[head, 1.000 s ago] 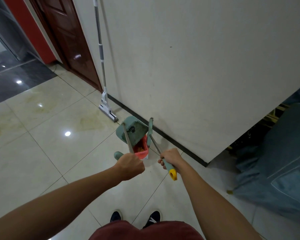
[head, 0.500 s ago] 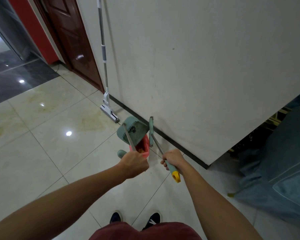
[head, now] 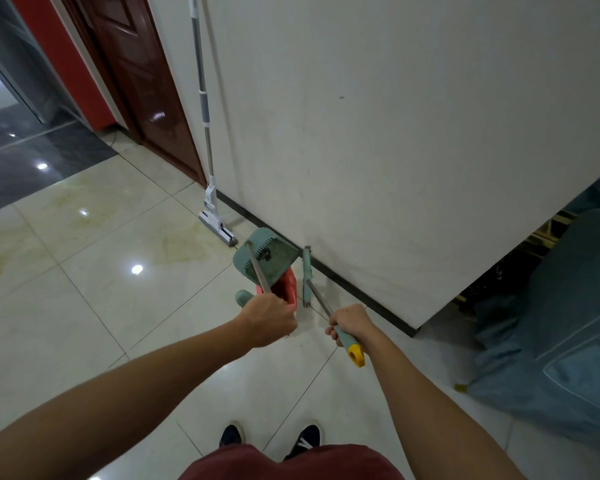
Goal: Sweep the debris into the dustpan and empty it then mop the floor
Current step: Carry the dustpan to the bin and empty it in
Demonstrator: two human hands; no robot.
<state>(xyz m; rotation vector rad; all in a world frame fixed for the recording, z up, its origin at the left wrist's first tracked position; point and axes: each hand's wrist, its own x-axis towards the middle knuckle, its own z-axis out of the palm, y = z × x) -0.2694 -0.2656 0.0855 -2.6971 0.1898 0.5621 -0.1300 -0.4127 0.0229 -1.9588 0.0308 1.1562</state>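
My left hand [head: 270,318] grips the metal handle of a teal dustpan [head: 266,260], which is tipped up over a small red bin [head: 286,286] on the floor by the wall. My right hand [head: 351,322] grips the broom's teal handle near its yellow end cap [head: 356,355]. The broom head [head: 307,277] stands narrow and upright just right of the bin, close to the dark skirting. A white flat mop [head: 211,202] leans against the wall to the left, its head on the tiles. What lies inside the bin is hidden.
A white wall [head: 395,133] with dark skirting runs diagonally ahead. A brown door [head: 142,84] is at the back left. Blue-grey covered furniture [head: 561,323] fills the right side. Glossy cream tiles [head: 84,289] with faint yellowish stains spread left. My shoes [head: 271,438] stand below.
The dustpan has stayed tipped over the red bin with both hands holding their handles; the right hand and broom handle have shifted slightly right and down.
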